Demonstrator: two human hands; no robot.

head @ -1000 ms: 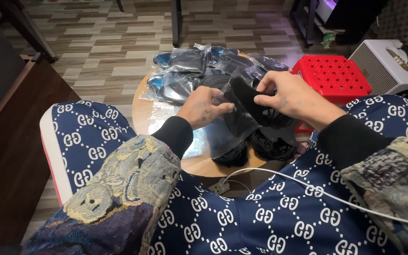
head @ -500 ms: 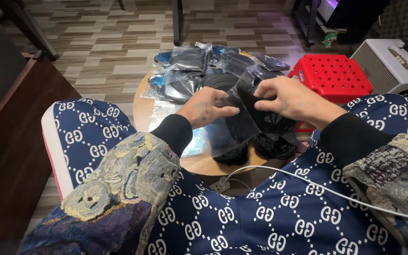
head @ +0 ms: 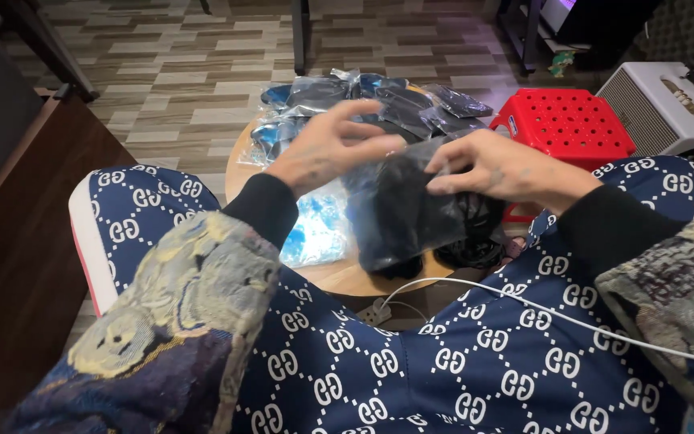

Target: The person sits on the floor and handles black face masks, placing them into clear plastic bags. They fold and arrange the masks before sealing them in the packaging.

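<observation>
Fingers (head: 443, 165) of right hand (head: 508, 169) pinched shut on top edge of clear plastic bag (head: 411, 213) holding a dark folded item, raised just above round wooden tabletop (head: 339, 277). Left hand (head: 327, 149) at bag's other upper corner, thumb touching it, remaining digits splayed open; real grip there impossible to tell. More bagged dark items (head: 363, 100) piled behind, red stool (head: 568, 120) beside. Best handled with both corners pinched level, mouth kept flat.
</observation>
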